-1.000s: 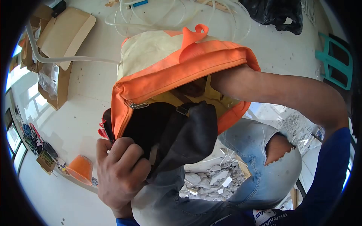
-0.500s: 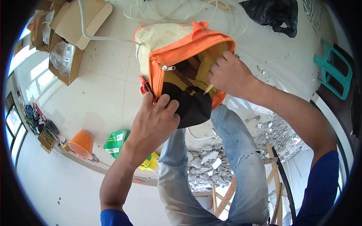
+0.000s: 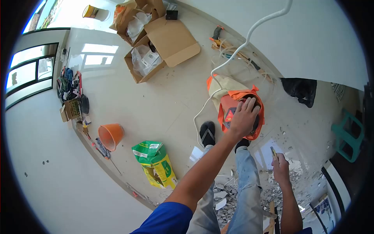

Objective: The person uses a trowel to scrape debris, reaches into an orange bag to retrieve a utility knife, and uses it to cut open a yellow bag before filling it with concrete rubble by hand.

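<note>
In the head view, your right hand (image 3: 281, 168), lower right, has moved clear of the soft, creased orange-and-cream fabric bag (image 3: 235, 94), carrying a slim yellowish tool (image 3: 275, 153) with a metallic-looking tip. Your left hand (image 3: 243, 117) lies over the bag, right of centre on glossy pale floor tiles (image 3: 167, 101); whether it grips, I cannot tell.

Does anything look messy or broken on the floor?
Yes: broken grey-and-white rubble lies scattered between the legs of the faded blue jeans. It looks odd against the smooth, pale, shiny floor.
</note>
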Demonstrator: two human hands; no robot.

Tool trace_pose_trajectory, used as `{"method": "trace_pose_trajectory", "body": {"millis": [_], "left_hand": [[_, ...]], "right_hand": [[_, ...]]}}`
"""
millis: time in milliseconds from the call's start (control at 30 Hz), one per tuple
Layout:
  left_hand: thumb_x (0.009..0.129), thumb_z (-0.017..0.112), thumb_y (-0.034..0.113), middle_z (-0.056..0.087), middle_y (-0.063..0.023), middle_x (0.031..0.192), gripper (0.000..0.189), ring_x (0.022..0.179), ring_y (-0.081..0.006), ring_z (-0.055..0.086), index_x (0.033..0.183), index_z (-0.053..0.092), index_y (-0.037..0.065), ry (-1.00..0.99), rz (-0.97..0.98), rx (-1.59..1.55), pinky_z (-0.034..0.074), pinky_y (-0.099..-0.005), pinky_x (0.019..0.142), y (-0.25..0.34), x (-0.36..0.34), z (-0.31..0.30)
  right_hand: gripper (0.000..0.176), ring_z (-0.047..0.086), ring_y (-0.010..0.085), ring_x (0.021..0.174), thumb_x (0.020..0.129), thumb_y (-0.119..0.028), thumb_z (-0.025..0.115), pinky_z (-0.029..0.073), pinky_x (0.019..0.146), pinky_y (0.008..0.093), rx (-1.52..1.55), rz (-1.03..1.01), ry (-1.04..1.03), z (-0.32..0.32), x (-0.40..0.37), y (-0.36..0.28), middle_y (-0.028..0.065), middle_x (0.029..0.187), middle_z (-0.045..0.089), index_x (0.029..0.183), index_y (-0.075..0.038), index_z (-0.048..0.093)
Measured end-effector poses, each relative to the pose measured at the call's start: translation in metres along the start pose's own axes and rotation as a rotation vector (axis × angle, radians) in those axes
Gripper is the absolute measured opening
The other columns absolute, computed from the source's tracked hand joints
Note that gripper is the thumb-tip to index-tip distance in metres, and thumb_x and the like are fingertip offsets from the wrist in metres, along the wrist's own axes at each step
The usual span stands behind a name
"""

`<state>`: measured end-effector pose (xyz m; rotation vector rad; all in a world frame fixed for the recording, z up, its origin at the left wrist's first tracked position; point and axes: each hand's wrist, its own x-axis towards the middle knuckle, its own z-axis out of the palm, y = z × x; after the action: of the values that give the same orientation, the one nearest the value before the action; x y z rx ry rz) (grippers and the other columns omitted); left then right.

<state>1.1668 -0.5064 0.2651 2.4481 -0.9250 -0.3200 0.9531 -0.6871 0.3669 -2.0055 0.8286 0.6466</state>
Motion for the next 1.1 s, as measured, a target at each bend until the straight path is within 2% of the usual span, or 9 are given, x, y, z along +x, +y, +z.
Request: {"method": "trace_pose_trajectory", "body": {"millis": [100, 300, 367, 500, 600, 733, 833, 967, 1100], "left_hand": [[0.088, 0.063, 0.014, 0.056, -0.0101, 0.136, 0.040, 0.131, -0.0272, 0.050, 0.127, 0.058, 0.006, -0.141, -0.030, -0.206, 0.040, -0.0436, 0.107, 0.010, -0.057, -0.025], [0.089, 0.061, 0.020, 0.063, -0.0118, 0.129, 0.040, 0.123, -0.0324, 0.059, 0.128, 0.063, 0.012, -0.832, -0.430, -0.120, 0.047, -0.0512, 0.100, -0.021, -0.258, -0.119], [0.088, 0.054, 0.014, 0.064, -0.0169, 0.126, 0.035, 0.120, -0.0358, 0.061, 0.121, 0.065, 0.010, -0.877, -0.615, -0.072, 0.046, -0.0572, 0.100, -0.034, -0.342, -0.164], [0.084, 0.061, 0.024, 0.067, -0.0182, 0.125, 0.038, 0.114, -0.0357, 0.066, 0.118, 0.070, 0.009, -0.968, -1.023, -0.058, 0.052, -0.0495, 0.096, -0.047, -0.462, -0.254], [0.082, 0.063, 0.028, 0.068, -0.0190, 0.124, 0.041, 0.114, -0.0358, 0.066, 0.116, 0.071, 0.007, -0.996, -0.906, -0.062, 0.052, -0.0449, 0.097, -0.103, -0.549, -0.236], [0.082, 0.066, 0.034, 0.071, -0.0192, 0.115, 0.044, 0.109, -0.0371, 0.067, 0.116, 0.072, 0.005, -0.525, -1.047, -0.271, 0.053, -0.0427, 0.095, -0.112, -0.521, -0.273], [0.083, 0.069, 0.030, 0.073, -0.0214, 0.112, 0.047, 0.105, -0.0342, 0.070, 0.118, 0.070, -0.001, -0.049, -1.120, -0.561, 0.053, -0.0399, 0.095, -0.082, -0.460, -0.282], [0.085, 0.070, 0.026, 0.071, -0.0243, 0.116, 0.048, 0.108, -0.0334, 0.069, 0.121, 0.067, -0.007, 0.011, -0.972, -0.737, 0.053, -0.0394, 0.097, -0.034, -0.369, -0.292], [0.086, 0.069, 0.028, 0.070, -0.0251, 0.118, 0.052, 0.111, -0.0338, 0.069, 0.126, 0.064, -0.005, -0.196, -0.731, -0.629, 0.053, -0.0400, 0.097, 0.008, -0.320, -0.314]], "right_hand": [[0.024, 0.050, 0.0095, 0.052, 0.105, -0.022, 0.049, 0.043, 0.050, 0.0279, 0.214, 0.126, -0.072, 0.002, -0.044, -0.029, 0.0044, 0.070, 0.058, 0.104, 0.000, 0.058], [0.025, 0.048, 0.0088, 0.044, 0.107, -0.031, 0.051, 0.039, 0.037, 0.0250, 0.833, 0.143, 0.049, -0.030, -0.118, -0.136, 0.0028, 0.066, 0.054, 0.095, -0.008, 0.051], [0.028, 0.046, 0.0093, 0.042, 0.106, -0.035, 0.051, 0.038, 0.035, 0.0256, 0.887, 0.057, 0.112, -0.053, -0.144, -0.167, 0.0021, 0.065, 0.052, 0.094, -0.010, 0.049], [0.035, 0.044, 0.0095, 0.041, 0.107, -0.042, 0.048, 0.037, 0.035, 0.0251, 1.031, -0.139, 0.256, -0.107, -0.203, -0.223, 0.0022, 0.064, 0.051, 0.092, -0.010, 0.047], [0.034, 0.048, 0.0093, 0.047, 0.106, -0.043, 0.050, 0.041, 0.042, 0.0260, 1.192, -0.235, 0.372, -0.161, -0.245, -0.244, 0.0013, 0.068, 0.052, 0.099, -0.010, 0.052], [0.035, 0.053, 0.0092, 0.063, 0.106, -0.032, 0.054, 0.046, 0.057, 0.0292, 1.176, -0.389, 0.564, -0.212, -0.294, -0.263, 0.0015, 0.090, 0.057, 0.129, -0.006, 0.056], [0.036, 0.049, 0.0070, 0.063, 0.107, -0.028, 0.054, 0.042, 0.052, 0.0257, 1.201, -0.580, 0.649, -0.235, -0.339, -0.273, 0.0004, 0.090, 0.054, 0.133, -0.004, 0.055], [0.035, 0.044, 0.0053, 0.059, 0.107, -0.028, 0.053, 0.038, 0.047, 0.0214, 1.264, -0.796, 0.782, -0.269, -0.388, -0.252, 0.0004, 0.086, 0.053, 0.131, -0.003, 0.054], [0.031, 0.037, 0.0042, 0.051, 0.107, -0.033, 0.052, 0.031, 0.039, 0.0182, 1.322, -1.015, 0.919, -0.308, -0.438, -0.205, -0.0005, 0.081, 0.053, 0.120, -0.005, 0.057]]}}
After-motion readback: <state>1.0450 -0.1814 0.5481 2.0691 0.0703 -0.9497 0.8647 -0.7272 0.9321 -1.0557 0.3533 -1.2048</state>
